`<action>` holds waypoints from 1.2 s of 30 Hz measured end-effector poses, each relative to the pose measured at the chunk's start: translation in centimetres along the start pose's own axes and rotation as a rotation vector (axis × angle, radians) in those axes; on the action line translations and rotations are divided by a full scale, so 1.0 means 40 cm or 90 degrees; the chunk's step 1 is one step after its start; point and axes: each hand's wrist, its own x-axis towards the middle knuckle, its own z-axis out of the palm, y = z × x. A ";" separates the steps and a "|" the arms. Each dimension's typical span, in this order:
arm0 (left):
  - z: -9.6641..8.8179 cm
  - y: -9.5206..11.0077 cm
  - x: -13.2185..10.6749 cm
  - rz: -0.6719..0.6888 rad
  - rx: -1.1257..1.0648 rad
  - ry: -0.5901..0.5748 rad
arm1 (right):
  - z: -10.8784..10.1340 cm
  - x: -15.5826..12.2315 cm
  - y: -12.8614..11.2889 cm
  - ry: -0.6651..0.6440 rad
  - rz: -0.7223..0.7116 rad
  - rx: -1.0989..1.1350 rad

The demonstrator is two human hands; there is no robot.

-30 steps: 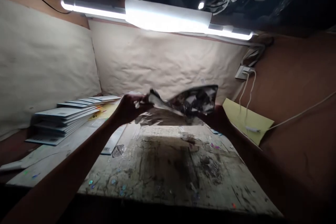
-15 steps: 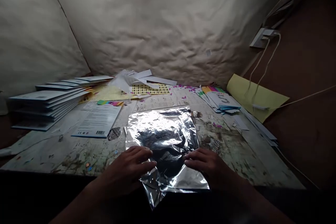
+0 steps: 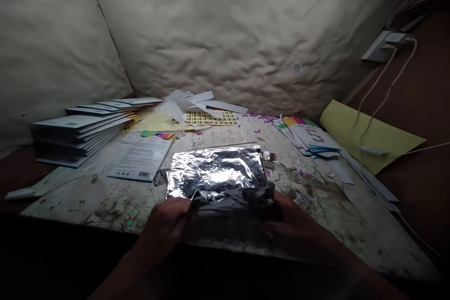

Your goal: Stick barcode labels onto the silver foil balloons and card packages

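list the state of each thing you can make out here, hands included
left hand: gripping the foil's left side
right hand: gripping the foil's right side
silver foil: creased, near part raised
white-topped stack: stepped, unevenly piled
barcoded card: flat, printed text up
grid-printed yellow sheet: partly covered by white strips
right-hand card pile: overlapping, fanned
plain yellow sheet: curled
wall socket: cables plugged in

Left hand (image 3: 167, 225): bare, dimly lit
Right hand (image 3: 291, 218): bare, right of the left hand, partly shadowed
Left forearm (image 3: 128, 265): bare, below the left hand
Right forearm (image 3: 339, 253): bare, slim, dim
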 end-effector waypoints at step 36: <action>-0.017 0.027 -0.016 0.105 0.150 -0.185 | 0.064 -0.151 -0.064 0.058 -0.258 -0.449</action>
